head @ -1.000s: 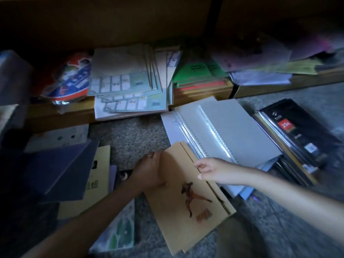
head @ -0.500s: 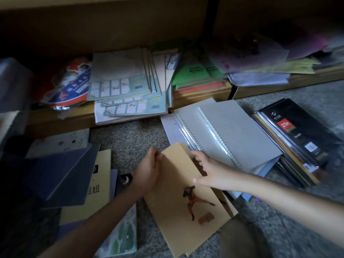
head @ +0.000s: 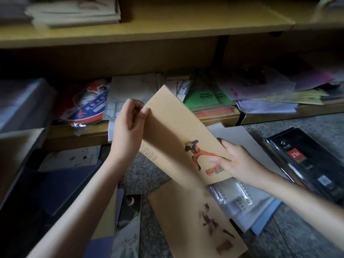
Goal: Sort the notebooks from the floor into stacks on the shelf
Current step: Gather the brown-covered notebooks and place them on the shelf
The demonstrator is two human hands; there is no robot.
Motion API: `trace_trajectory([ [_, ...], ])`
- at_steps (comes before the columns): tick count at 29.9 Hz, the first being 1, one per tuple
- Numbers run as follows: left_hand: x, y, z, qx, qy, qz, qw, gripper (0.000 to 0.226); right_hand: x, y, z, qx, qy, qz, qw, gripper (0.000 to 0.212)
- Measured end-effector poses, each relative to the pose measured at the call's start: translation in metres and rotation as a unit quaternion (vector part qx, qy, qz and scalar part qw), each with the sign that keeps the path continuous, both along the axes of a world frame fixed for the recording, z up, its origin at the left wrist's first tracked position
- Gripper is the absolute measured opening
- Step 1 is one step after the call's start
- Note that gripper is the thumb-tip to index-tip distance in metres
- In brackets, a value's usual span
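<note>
Tan notebook (head: 173, 131) held tilted, left hand (head: 128, 127) pinching its upper corner, right hand (head: 240, 164) gripping its lower edge.

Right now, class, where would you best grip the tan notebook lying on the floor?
Probably its left long edge, from the left: the tan notebook lies flat, that edge borders bare floor, while its right side meets the wrapped spiral notebook.
</note>
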State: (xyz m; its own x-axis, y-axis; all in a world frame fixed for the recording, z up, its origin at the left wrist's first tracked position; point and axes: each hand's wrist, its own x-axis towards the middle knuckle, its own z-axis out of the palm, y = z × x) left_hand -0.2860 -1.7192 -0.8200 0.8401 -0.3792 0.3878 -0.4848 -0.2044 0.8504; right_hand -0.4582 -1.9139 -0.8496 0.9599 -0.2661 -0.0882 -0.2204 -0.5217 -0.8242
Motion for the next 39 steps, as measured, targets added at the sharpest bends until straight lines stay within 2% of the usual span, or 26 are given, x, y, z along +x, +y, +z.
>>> trace_trajectory([
  [1, 0.0, 0.0, 0.004, -0.001, -0.016, 0.003, 1.0, 0.002, 0.002, -0.001, 0.007, -0.011, -0.027, -0.011, 1.0, 0.023],
  [2, 0.0, 0.0, 0.006, 0.007, -0.027, 0.009, 1.0, 0.011, 0.002, -0.003, 0.012, -0.018, -0.05, -0.017, 0.998, 0.025],
  [6, -0.007, -0.001, 0.003, 0.055, -0.046, 0.027, 0.997, 0.079, 0.007, -0.001, 0.034, 0.0, -0.148, -0.054, 0.988, 0.029],
  [9, -0.02, -0.002, -0.003, 0.039, -0.042, 0.012, 0.998, 0.097, 0.01, 0.004, 0.049, 0.051, -0.208, -0.08, 0.974, 0.018],
  [13, -0.038, 0.0, 0.001, -0.084, 0.094, -0.11, 0.986, 0.089, 0.025, 0.008, 0.07, 0.099, -0.273, -0.111, 0.951, 0.022],
  [15, -0.044, -0.001, 0.005, -0.088, 0.102, -0.125, 0.983, 0.082, 0.04, 0.01, 0.082, 0.136, -0.294, -0.129, 0.937, 0.025],
  [19, -0.034, -0.005, 0.021, -0.151, 0.101, -0.069, 0.981, 0.062, 0.075, 0.017, 0.1, 0.157, -0.313, -0.14, 0.926, 0.027],
  [23, -0.004, -0.001, 0.054, -0.177, 0.019, -0.017, 0.984, 0.056, 0.121, 0.018, 0.122, 0.155, -0.304, -0.133, 0.93, 0.032],
  [26, 0.026, 0.004, 0.08, -0.199, 0.023, 0.024, 0.979, 0.051, 0.165, 0.021, 0.151, 0.166, -0.268, -0.132, 0.94, 0.059],
  [30, 0.069, 0.016, 0.106, -0.24, 0.057, 0.064, 0.967, 0.045, 0.215, 0.036, 0.178, 0.166, -0.245, -0.112, 0.949, 0.059],
  [32, 0.09, 0.025, 0.117, -0.233, 0.068, 0.091, 0.966, 0.043, 0.229, 0.048, 0.182, 0.173, -0.229, -0.095, 0.953, 0.06],
  [36, 0.119, 0.036, 0.128, -0.154, 0.034, 0.172, 0.972, 0.035, 0.24, 0.064, 0.174, 0.177, -0.198, -0.066, 0.962, 0.058],
  [39, 0.126, 0.037, 0.131, -0.066, -0.002, 0.25, 0.966, 0.042, 0.242, 0.066, 0.164, 0.168, -0.195, -0.061, 0.964, 0.062],
])
